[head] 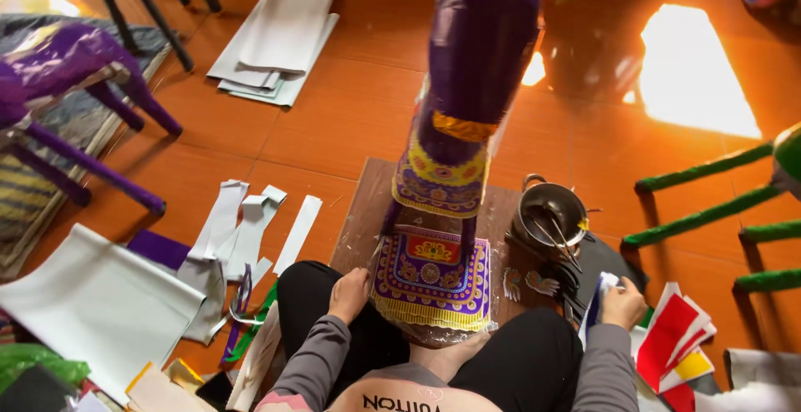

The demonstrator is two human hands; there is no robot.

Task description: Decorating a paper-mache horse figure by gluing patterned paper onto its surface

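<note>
The purple figure (467, 87) stands tall on the board (359, 212) before your knees, its patterned panel (430, 274) hanging low in front. Your left hand (348, 293) rests half-curled against the panel's left edge: press evenly there. Your right hand (622, 303), well apart, grips folded paper (602, 288) beside the pot (548, 212).
</note>
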